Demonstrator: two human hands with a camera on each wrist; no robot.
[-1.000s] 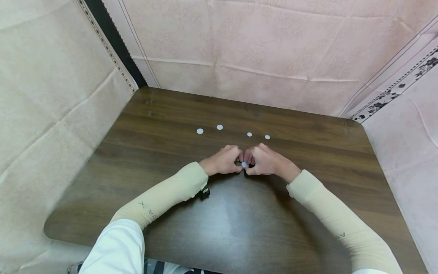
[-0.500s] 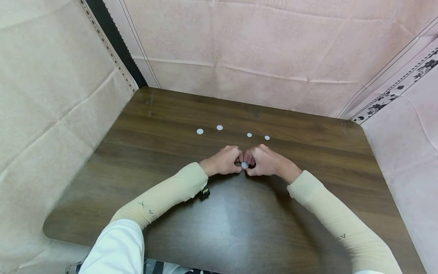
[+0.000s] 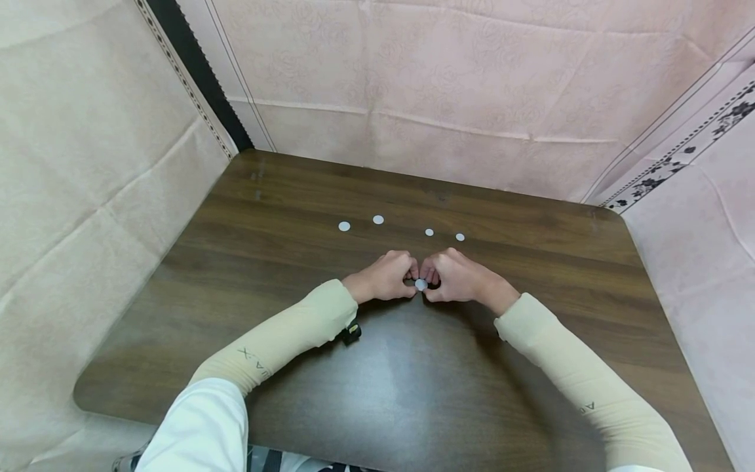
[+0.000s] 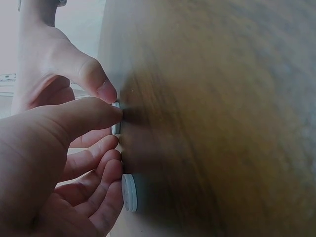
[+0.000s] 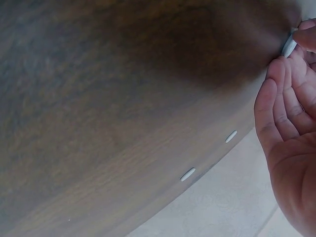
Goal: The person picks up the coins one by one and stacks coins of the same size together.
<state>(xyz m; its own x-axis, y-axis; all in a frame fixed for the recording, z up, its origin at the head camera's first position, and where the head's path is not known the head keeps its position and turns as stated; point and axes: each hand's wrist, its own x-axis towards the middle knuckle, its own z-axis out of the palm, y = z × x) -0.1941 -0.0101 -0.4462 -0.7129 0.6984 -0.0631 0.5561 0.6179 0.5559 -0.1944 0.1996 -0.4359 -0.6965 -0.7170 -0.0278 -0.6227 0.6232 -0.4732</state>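
A small white disc (image 3: 421,285) lies on the table between my two hands in the head view. My left hand (image 3: 385,276) pinches it from the left, thumb near and curled fingers on the far side. From the right, my right hand (image 3: 459,276) grips it in the same way, the fingertips of both hands nearly meeting. The left wrist view shows only the edge of this disc (image 4: 116,129) behind the thumb. Part of the disc (image 5: 289,45) also shows at the fingertips in the right wrist view.
Beyond the hands on the brown wooden table (image 3: 401,380) lie two larger white discs (image 3: 345,226) at left and two smaller white discs (image 3: 460,237) at right. One disc (image 4: 129,192) looks layered in the left wrist view. Pale cloth (image 3: 442,85) hangs behind the table.
Almost nothing differs. Both hands keep their hold on the small disc, and the other discs stay where they were.
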